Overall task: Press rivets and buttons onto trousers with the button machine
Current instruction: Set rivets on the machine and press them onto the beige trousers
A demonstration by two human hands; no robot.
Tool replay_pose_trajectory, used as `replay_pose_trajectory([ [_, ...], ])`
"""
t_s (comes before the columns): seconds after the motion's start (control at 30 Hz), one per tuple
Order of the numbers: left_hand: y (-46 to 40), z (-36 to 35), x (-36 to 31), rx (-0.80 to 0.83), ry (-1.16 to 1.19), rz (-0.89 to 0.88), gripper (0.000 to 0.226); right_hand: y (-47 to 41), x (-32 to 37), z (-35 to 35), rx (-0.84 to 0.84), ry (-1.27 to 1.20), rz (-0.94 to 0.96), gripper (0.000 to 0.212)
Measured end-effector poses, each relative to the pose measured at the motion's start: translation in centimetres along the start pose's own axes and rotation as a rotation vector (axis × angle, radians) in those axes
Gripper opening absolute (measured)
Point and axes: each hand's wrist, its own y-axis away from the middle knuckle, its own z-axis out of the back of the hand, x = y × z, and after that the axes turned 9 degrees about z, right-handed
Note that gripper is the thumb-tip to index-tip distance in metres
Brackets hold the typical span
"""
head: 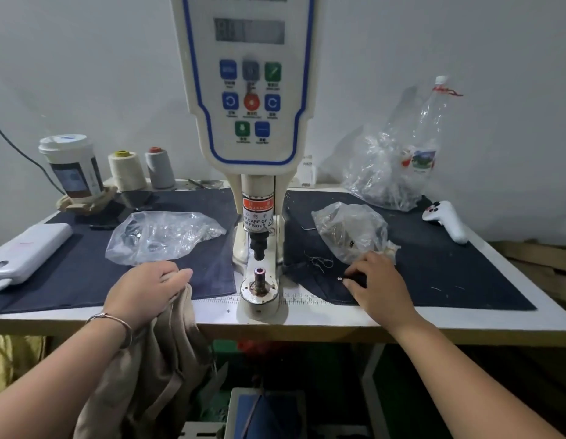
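Note:
The white button machine [250, 90] stands at the table's middle, its punch [259, 245] raised above the bare lower die [259, 275]. My left hand [148, 289] grips beige trousers [155, 359] at the table's front edge, left of the die; the cloth hangs down below the table. My right hand [376, 280] rests on the dark cloth mat [449, 274] right of the die, its fingertips at a small silver rivet [339, 278]. I cannot tell whether the fingers pinch anything.
A clear bag [161, 232] lies left of the machine, and two bags of metal parts [351, 229] [389, 166] lie on the right. A power bank [28, 248], a cup [72, 166], thread cones [126, 169] and a white controller [446, 220] sit around the edges.

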Motion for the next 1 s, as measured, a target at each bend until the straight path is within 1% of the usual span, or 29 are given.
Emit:
replay_pose_trajectory([
  [0.07, 0.0, 0.0, 0.0, -0.004, 0.003, 0.01, 0.046, -0.4, 0.0, -0.1, 0.019, -0.107, -0.1, 0.014],
  [0.1, 0.0, -0.1, 0.0, -0.006, 0.004, 0.012, 0.046, -0.6, 0.1, -0.2, 0.028, -0.12, -0.123, 0.016],
  [0.17, 0.0, -0.1, 0.0, -0.012, 0.008, 0.017, 0.046, -0.8, 0.5, -0.4, 0.049, -0.081, -0.131, 0.016],
  [0.33, 0.1, 0.0, -0.1, -0.007, 0.025, 0.005, 0.046, -1.1, 0.9, -0.4, 0.037, -0.061, -0.137, 0.004],
  [0.47, 0.2, 0.1, -0.1, -0.006, 0.031, -0.001, 0.046, -0.9, 1.2, -0.1, 0.038, -0.058, -0.128, 0.006],
  [0.53, 0.2, 0.1, 0.0, 0.002, 0.032, -0.006, 0.048, -0.8, 2.1, 0.4, -0.036, -0.15, -0.123, 0.01],
  [0.63, 0.2, 0.1, 0.0, 0.001, 0.044, -0.015, 0.049, -1.3, 5.5, 1.1, -0.18, -0.441, -0.102, 0.025],
  [0.7, 0.1, 0.0, 0.0, -0.002, 0.053, -0.018, 0.05, -1.6, 8.3, 1.0, -0.211, -0.64, -0.066, 0.026],
  [0.8, 0.1, 0.0, 0.1, 0.001, 0.058, -0.016, 0.049, -2.2, 10.8, 0.5, -0.19, -0.795, -0.021, 0.022],
  [0.9, 0.1, -0.1, 0.2, 0.0, 0.061, -0.008, 0.049, -2.7, 11.5, 0.2, -0.101, -0.803, -0.005, 0.01],
  [1.0, -0.1, -0.2, 0.4, 0.004, 0.069, 0.001, 0.049, -2.9, 11.9, -0.1, -0.021, -0.781, -0.011, 0.011],
])
